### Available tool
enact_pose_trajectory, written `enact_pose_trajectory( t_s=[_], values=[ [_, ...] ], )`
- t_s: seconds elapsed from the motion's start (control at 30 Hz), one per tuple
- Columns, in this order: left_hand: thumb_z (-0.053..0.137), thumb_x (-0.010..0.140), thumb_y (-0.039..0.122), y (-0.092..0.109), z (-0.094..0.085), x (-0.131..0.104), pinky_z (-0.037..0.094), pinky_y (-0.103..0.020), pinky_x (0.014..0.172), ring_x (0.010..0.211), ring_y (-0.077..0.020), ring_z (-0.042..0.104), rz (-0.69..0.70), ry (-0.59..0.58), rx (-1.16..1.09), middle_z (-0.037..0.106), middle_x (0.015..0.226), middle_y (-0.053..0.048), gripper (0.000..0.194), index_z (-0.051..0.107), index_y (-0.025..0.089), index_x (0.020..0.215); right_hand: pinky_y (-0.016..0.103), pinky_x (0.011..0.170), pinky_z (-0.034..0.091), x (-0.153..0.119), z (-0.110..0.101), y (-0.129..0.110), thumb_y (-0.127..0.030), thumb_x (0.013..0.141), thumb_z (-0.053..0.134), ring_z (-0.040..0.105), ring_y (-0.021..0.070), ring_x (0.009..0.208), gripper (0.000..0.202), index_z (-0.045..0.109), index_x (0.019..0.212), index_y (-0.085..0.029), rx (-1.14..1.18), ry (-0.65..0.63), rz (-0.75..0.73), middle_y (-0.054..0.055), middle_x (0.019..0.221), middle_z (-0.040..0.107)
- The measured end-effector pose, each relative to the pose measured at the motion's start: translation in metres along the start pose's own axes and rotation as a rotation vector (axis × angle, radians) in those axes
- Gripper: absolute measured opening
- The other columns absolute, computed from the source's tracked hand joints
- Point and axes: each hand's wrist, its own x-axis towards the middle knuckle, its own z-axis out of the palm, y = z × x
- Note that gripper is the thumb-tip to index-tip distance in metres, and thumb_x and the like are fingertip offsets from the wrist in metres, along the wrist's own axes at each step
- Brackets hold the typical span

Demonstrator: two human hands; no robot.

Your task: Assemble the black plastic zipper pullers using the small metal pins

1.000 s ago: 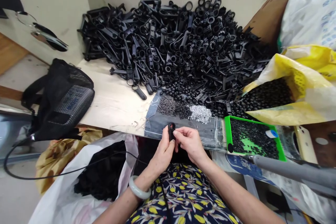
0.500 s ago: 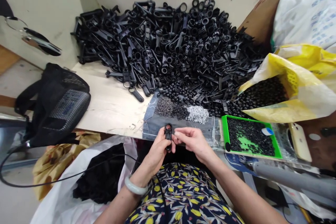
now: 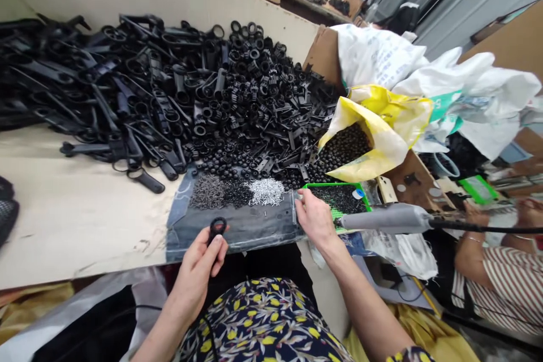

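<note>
My left hand [image 3: 203, 257] grips a black plastic part with a ring-shaped end [image 3: 218, 227], held upright over the front edge of the dark mat [image 3: 237, 232]. The ring end shows above the thumb; my fingers cover the lower part. My right hand [image 3: 316, 218] is at the mat's right end, beside the green tray [image 3: 365, 199] of small black pieces. Its fingers are bent together next to a thin metal rod [image 3: 293, 209]; anything between the fingertips is hidden. Silvery pins [image 3: 266, 191] and grey-brown small parts [image 3: 208, 191] lie in piles on the mat.
Black plastic parts [image 3: 169, 90] are heaped along the back wall. To the right are a yellow-white bag [image 3: 373, 167] of black beads and a grey, corded, cylindrical tool [image 3: 386, 219] across the tray's front. A phone [image 3: 386, 189] lies behind it. Another person's striped sleeve [image 3: 509, 288] shows far right.
The view has swung right. My hands have parted: the right has left the black part and moved out to the tray's left side, while the left still holds the part.
</note>
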Motion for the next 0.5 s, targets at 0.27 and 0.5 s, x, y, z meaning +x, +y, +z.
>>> enact_pose_trajectory(
  t_s=[0.27, 0.5],
  values=[
    [0.071, 0.089, 0.048, 0.01, 0.017, 0.007, 0.034, -0.022, 0.058, 0.057, -0.0081, 0.046, 0.047, -0.057, -0.089, 0.063, 0.077, 0.002, 0.047, 0.058, 0.018, 0.122, 0.032, 0.074, 0.048, 0.02, 0.006, -0.005, -0.016, 0.096, 0.054, 0.076, 0.0282, 0.088, 0.027, 0.062, 0.122, -0.015, -0.203, -0.137, 0.035, 0.015, 0.096, 0.078],
    [0.067, 0.09, 0.036, 0.013, 0.011, 0.011, 0.036, -0.024, 0.062, 0.063, -0.0098, 0.053, 0.005, -0.076, -0.13, 0.067, 0.087, -0.002, 0.035, 0.056, 0.017, 0.118, 0.03, 0.067, 0.046, -0.013, 0.005, 0.008, -0.025, 0.084, 0.061, 0.069, 0.0205, 0.07, 0.042, 0.069, 0.126, -0.021, 0.226, -0.104, -0.03, 0.001, 0.08, 0.074]
  ],
)
